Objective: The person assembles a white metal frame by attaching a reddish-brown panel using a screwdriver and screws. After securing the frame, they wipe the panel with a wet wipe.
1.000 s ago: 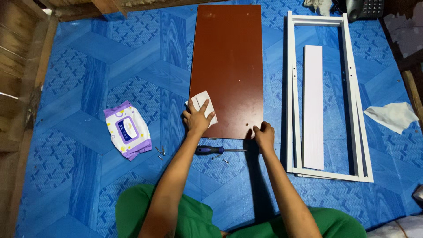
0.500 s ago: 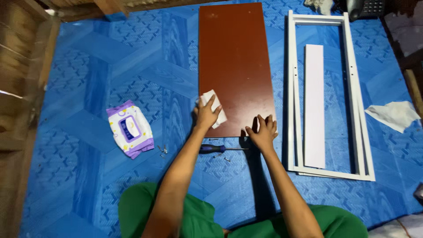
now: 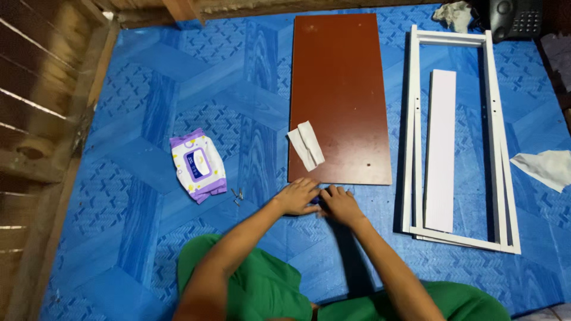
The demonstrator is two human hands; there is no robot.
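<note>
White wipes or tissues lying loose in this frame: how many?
3. A folded wipe on the brown board's left edge, a white tissue at far right, a crumpled cloth at top. Others may lie out of frame.

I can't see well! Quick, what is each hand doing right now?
Left hand: fingers curled down on the blue floor, over something dark; an actual grip cannot be told.
Right hand: fingers bent beside it, touching the same spot; grip cannot be told.

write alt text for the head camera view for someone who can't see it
Seen from above, a person's left hand and right hand meet on a blue patterned floor mat, just below a reddish-brown board with a folded white wipe on its edge. A wipes packet lies left, a white frame right.
</note>
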